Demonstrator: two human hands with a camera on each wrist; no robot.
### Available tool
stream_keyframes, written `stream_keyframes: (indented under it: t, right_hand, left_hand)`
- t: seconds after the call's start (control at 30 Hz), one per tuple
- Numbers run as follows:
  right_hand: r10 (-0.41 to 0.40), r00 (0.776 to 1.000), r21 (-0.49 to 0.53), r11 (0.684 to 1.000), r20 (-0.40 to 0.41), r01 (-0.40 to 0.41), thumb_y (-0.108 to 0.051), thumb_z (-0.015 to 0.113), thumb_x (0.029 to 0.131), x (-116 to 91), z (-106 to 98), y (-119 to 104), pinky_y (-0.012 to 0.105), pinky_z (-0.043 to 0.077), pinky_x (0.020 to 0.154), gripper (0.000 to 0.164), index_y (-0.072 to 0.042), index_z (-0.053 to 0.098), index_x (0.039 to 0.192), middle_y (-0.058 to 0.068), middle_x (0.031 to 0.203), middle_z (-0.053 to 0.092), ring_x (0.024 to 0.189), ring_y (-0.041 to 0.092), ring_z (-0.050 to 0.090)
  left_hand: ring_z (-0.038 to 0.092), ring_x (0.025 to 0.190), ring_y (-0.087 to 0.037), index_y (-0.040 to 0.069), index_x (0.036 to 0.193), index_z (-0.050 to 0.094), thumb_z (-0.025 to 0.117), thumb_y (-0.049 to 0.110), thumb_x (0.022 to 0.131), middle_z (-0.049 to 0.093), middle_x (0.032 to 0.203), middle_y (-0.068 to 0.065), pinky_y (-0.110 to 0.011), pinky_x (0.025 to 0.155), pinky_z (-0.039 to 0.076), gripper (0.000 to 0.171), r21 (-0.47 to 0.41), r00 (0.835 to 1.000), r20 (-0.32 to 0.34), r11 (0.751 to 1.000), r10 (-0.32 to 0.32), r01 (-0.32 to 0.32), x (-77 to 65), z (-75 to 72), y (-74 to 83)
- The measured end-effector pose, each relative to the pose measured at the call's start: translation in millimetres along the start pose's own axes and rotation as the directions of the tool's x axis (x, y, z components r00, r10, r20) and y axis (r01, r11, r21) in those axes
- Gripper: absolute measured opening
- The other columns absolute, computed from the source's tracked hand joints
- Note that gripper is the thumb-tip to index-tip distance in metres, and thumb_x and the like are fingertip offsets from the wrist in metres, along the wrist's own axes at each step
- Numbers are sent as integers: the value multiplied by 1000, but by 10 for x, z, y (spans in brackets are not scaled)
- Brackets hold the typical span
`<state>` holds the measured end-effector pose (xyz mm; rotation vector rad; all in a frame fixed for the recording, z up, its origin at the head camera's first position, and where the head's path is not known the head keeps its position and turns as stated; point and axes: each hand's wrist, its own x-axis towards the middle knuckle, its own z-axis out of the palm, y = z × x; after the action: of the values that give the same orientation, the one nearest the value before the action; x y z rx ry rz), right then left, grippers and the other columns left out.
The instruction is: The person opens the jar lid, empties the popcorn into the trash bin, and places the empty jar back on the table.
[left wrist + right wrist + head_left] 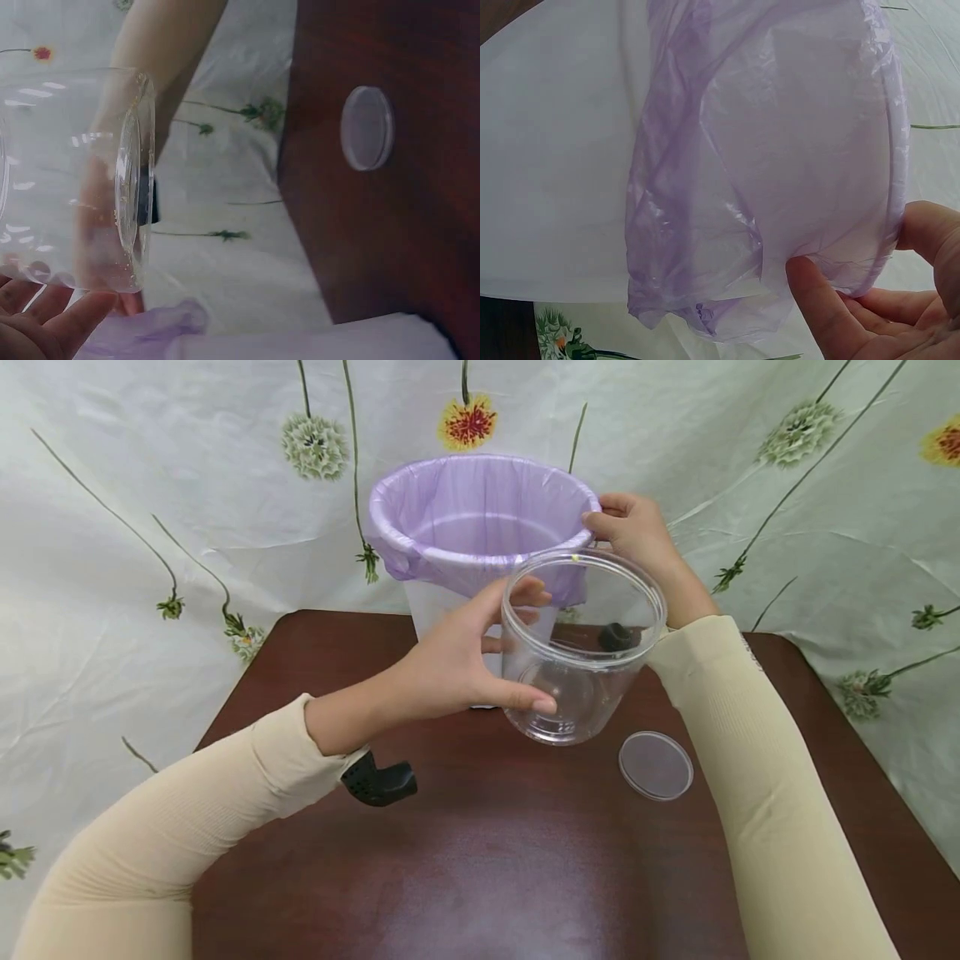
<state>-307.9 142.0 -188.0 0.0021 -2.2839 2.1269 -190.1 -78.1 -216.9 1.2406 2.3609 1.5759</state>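
Note:
My left hand [450, 664] grips a clear plastic jar [577, 697] by its side, thumb in front and fingers behind. The jar is held above the table with its open mouth up, tipped a little; no contents show through its walls. Beyond it stands a white trash bin [438, 610] lined with a thin purple bag [480, 493] folded over the rim. At the bin's right side, my right hand [641, 539] pinches the bagged rim. In the right wrist view, the thumb [814, 300] presses the bag's outer side while a finger reaches over the rim.
A round clear lid [656, 766] lies on the dark red-brown table [480, 860], right of the middle. Behind the table hangs a white cloth [225, 468] with printed flowers. A black wrist device [378, 779] sticks out below my left cuff.

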Motion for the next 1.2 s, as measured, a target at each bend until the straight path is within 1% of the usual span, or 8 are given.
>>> stream_keyframes:
  t: [0.07, 0.13, 0.3, 0.53, 0.7, 0.8, 1.03, 1.2]
  right_hand:
    - [-2, 1000, -9, 1000, -4, 2, -4, 55, 86, 5, 7, 1, 23, 51, 65, 42, 6, 45, 126, 14, 111, 51, 79, 14, 58]
    - [-6, 1000, 37, 999, -1, 6, -1, 55, 86, 23, 13, 15, 26, 51, 65, 40, 7, 45, 124, 14, 109, 51, 77, 16, 58]
    - [-23, 1000, 46, 999, -5, 23, 1, 53, 86, 47, 9, 38, 25, 51, 61, 38, 9, 45, 122, 14, 105, 51, 72, 15, 58]
    - [-15, 1000, 3, 1000, -10, 15, -3, 54, 87, 39, 12, 31, 26, 51, 63, 38, 7, 46, 123, 13, 108, 50, 81, 16, 56]
    - [-13, 1000, -3, 1000, -7, 13, -3, 55, 87, 32, 13, 28, 28, 51, 66, 38, 7, 47, 122, 12, 107, 51, 84, 16, 55]
    - [-13, 1000, 5, 1000, -7, 13, -3, 55, 87, 31, 8, 29, 28, 51, 66, 37, 7, 47, 122, 12, 106, 51, 82, 16, 55]
    - [-13, 1000, 16, 1000, -7, 14, -3, 55, 86, 36, -6, 36, 28, 51, 66, 37, 7, 47, 121, 12, 106, 51, 82, 16, 56]
    - [-14, 1000, 23, 1000, -6, 14, -3, 55, 86, 37, -4, 36, 27, 51, 64, 37, 7, 48, 121, 12, 105, 52, 80, 17, 57]
  left_hand:
    - [43, 111, -8, 8, 132, 33, 84, 21, 61, 42, 127, 3, -27, 86, 43, 88, -8, 1000, 10, 1000, -19, 19, -39, 45, -67]
    - [42, 112, -8, 9, 133, 32, 84, 20, 61, 42, 127, 2, -29, 87, 43, 89, -21, 999, 23, 999, -40, 41, -82, 83, -134]
    - [40, 117, -11, 12, 135, 30, 84, 18, 60, 40, 129, 2, -30, 89, 41, 93, -79, 995, 61, 994, -78, 82, -198, 178, -326]
    - [42, 116, -16, 10, 134, 31, 85, 14, 58, 38, 129, -4, -30, 90, 41, 93, -143, 995, 74, 986, -70, 80, -344, 346, -624]
    - [37, 120, -24, 2, 134, 27, 81, 0, 60, 37, 129, -13, -36, 94, 37, 91, -192, 992, 66, 974, -106, 117, -430, 409, -649]
    - [37, 120, -28, 0, 134, 26, 80, -3, 61, 36, 129, -16, -39, 94, 37, 90, -213, 991, 62, 968, -120, 131, -472, 452, -707]
    - [36, 122, -22, 7, 134, 27, 83, 8, 60, 36, 130, -11, -32, 93, 38, 92, -185, 989, 55, 972, -138, 146, -585, 633, -1137]
    - [34, 123, -26, 9, 135, 24, 83, 12, 61, 33, 132, -16, -35, 95, 36, 94, -191, 989, 61, 971, -132, 141, -681, 782, -1296]
